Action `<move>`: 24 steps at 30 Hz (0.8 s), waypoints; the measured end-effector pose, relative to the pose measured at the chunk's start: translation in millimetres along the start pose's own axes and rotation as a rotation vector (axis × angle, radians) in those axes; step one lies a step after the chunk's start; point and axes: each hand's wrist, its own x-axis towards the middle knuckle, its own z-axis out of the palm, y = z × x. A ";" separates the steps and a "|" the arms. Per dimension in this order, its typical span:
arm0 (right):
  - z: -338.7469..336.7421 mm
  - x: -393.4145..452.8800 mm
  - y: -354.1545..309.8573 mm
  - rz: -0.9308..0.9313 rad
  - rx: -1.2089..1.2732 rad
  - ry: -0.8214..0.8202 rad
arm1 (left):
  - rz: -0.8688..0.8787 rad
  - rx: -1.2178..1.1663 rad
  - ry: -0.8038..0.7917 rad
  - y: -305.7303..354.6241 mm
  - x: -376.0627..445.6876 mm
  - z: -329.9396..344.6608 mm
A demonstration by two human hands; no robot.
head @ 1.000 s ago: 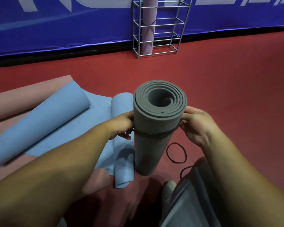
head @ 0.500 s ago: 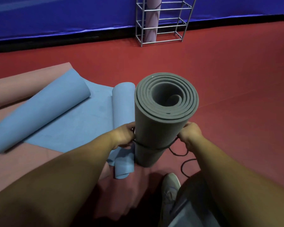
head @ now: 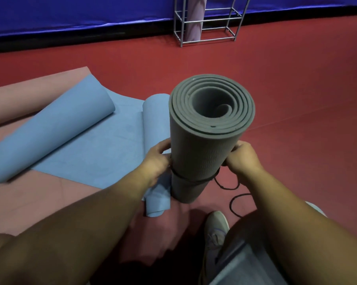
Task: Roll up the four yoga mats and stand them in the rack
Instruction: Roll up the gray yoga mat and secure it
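Both hands' grip, left hand [head: 156, 161] and right hand [head: 242, 159], around upright grey mat [head: 202, 153].

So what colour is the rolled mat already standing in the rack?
Pale purple; the mat stands in the rack, best seen in the head view.

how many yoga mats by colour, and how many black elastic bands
Grey rolled foam yoga mat: 1
Light blue yoga mat, curled at both ends: 1
Pink yoga mat lying flat on the floor: 1
Lilac rolled yoga mat standing in the metal rack: 1
Black elastic bands: 3, one round the grey mat, two loose on the floor
Total: 4 mats, 3 bands
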 end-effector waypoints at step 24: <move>10.3 87.6 -164.1 0.264 0.533 0.173 | 0.273 0.560 -0.020 115.3 74.1 -43.8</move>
